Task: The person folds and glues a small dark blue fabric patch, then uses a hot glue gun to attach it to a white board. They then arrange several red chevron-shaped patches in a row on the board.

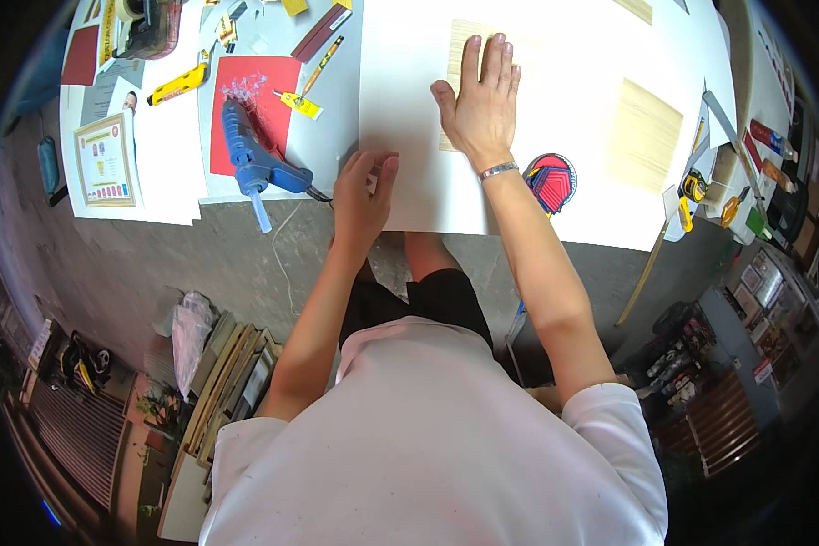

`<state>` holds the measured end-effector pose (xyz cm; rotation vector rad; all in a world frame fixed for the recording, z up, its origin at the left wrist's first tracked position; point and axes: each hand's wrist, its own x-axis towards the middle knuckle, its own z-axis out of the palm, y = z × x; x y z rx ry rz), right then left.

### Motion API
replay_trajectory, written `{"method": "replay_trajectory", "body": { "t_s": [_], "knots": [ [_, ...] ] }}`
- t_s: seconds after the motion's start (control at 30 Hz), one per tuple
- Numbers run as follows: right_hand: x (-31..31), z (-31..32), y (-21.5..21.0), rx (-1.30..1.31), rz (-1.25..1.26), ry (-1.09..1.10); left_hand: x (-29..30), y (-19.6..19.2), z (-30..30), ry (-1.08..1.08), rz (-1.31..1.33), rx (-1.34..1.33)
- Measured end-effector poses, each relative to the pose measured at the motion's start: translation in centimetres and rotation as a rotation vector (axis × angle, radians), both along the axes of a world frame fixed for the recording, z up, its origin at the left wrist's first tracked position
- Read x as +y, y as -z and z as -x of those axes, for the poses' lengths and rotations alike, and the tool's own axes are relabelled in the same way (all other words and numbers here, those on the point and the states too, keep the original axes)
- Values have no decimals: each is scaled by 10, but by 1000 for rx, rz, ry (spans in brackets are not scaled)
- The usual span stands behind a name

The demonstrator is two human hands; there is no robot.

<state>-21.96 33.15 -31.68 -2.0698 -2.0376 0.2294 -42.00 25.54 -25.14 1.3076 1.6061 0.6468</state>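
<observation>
My right hand [484, 109] lies flat, fingers stretched out, on a pale wood-grained sheet [462, 33] resting on a large white board [409, 100]. A silver bracelet [499, 170] circles that wrist. My left hand [362, 196] is at the board's near left edge, fingers loosely curled, the thumb apart from them; nothing shows between them. Beside it, to the left, a blue glue gun [262, 164] lies partly over a red sheet [223, 136]. A round badge-like piece [551, 182] in red and blue lies just right of my right wrist. A second wood-grained sheet [644, 135] lies farther right.
At left are a yellow cutter knife [178, 85], a framed certificate [106, 162] and a tape dispenser [150, 32]. A small yellow tube [300, 105] and a pencil [324, 64] lie above the glue gun. A tape measure [694, 186] and a metal ruler [721, 116] are at right.
</observation>
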Motion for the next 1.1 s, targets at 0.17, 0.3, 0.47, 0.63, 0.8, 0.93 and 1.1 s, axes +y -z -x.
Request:
{"method": "replay_trajectory", "body": {
  "t_s": [0.17, 0.3, 0.47, 0.63, 0.8, 0.93, 1.1],
  "knots": [
    [0, 1, 2, -39, -34, -11, 4, -1, -5, 5, -72, -50],
    [2, -1, -12, 90, -51, -1, 16, -9, -20, 64, -102, -49],
    [-22, -46, -66, 522, -172, 148, 53, -12, -52, 216, -257, 79],
    [-77, -84, -108, 494, -282, 448, 94, -1, -107, 467, -378, 473],
    [-117, -68, -107, 866, -112, 634, 114, 3, -113, 556, -240, 392],
    [-113, -47, -102, 1248, 11, 796, 122, -16, -95, 155, 385, -363],
    [-98, -32, -141, 1635, 241, 595, 96, -88, -69, -47, 334, -554]
  ]
}}
